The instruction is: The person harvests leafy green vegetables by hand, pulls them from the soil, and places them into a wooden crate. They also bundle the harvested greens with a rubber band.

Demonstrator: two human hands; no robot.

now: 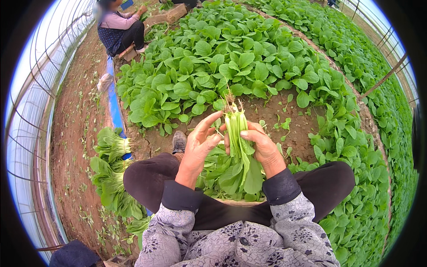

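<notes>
A bunch of leafy greens [240,142] is upside down in front of me, its pale stalks and soil-stained roots pointing up and away, its leaves hanging toward my lap. My right hand [263,144] is closed around it, thumb pressed across the stalks. To the bunch's left is my left hand [199,144], its thumb and curved fingers apart. Thin stems show between that hand and the bunch; whether its hidden fingers touch the stalks is unclear. More loose greens [215,171] lie beneath, between my bent knees.
Several bundled greens [113,171] lie to my left along a blue strip [114,98]. Growing greens [200,66] fill the bed ahead and right. A person [122,29] sits at far left beside a wooden crate [167,15]. A slanted pole [384,76] stands right.
</notes>
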